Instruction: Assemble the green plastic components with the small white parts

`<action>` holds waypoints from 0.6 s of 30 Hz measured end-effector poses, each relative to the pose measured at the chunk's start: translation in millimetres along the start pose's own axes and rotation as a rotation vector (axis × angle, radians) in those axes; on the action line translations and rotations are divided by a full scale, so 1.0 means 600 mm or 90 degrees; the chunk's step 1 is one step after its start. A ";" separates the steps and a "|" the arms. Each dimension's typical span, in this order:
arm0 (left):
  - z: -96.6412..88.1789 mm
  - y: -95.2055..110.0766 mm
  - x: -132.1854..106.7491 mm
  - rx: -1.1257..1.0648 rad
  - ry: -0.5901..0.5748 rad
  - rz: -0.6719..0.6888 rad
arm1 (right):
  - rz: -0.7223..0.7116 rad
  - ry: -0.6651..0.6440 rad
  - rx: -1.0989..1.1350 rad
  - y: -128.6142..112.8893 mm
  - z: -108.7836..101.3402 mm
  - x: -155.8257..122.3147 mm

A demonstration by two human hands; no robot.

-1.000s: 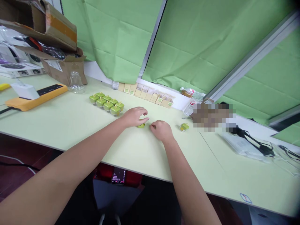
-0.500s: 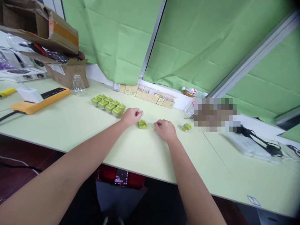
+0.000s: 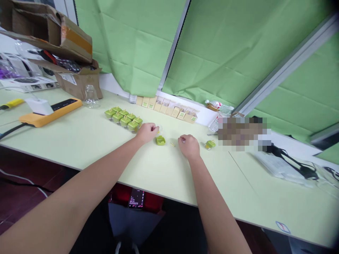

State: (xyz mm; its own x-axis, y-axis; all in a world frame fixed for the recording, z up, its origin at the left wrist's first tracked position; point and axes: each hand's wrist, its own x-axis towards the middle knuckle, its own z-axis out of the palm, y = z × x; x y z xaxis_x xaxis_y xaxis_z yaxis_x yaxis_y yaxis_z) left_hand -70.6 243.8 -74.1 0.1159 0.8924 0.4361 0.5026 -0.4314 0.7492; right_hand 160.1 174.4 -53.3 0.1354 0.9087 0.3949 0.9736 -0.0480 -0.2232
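Observation:
My left hand [image 3: 147,133] is closed, its fingertips on the edge of a small clear cup [image 3: 160,129] with a speck of yellow at its base. Just in front of that hand lies an upturned green lid [image 3: 160,141], its hollow side facing up. My right hand [image 3: 189,145] hovers low over the table with thumb and fingers curled together; whatever they pinch is too small to make out. Between the lid and my right hand, a tiny yellow piece [image 3: 172,144] rests on the tabletop. Several clear cups with green lids [image 3: 124,119] stand in rows beyond my left hand.
One more green-lidded cup [image 3: 210,144] is right of my right hand. Small cardboard boxes [image 3: 169,108] line the wall. An orange power strip [image 3: 53,111], a glass jar [image 3: 91,97] and cardboard cartons [image 3: 76,83] occupy the left; plastic bottles [image 3: 219,107] lie at the back right.
My right hand has shifted slightly right, away from the tiny yellow piece, which now lies apart from the fingers. More of the clear cup shows beside my left hand.

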 end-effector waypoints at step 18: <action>-0.020 0.013 -0.019 0.043 -0.263 0.075 | -0.150 -0.159 0.074 -0.032 0.003 -0.011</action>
State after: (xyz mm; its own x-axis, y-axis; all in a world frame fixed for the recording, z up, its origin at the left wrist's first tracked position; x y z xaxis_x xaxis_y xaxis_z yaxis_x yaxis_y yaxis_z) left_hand -78.2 228.9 -67.4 0.5020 0.8213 0.2711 0.5185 -0.5367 0.6657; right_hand 140.2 170.1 -53.5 -0.1530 0.9632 0.2210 0.9435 0.2089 -0.2573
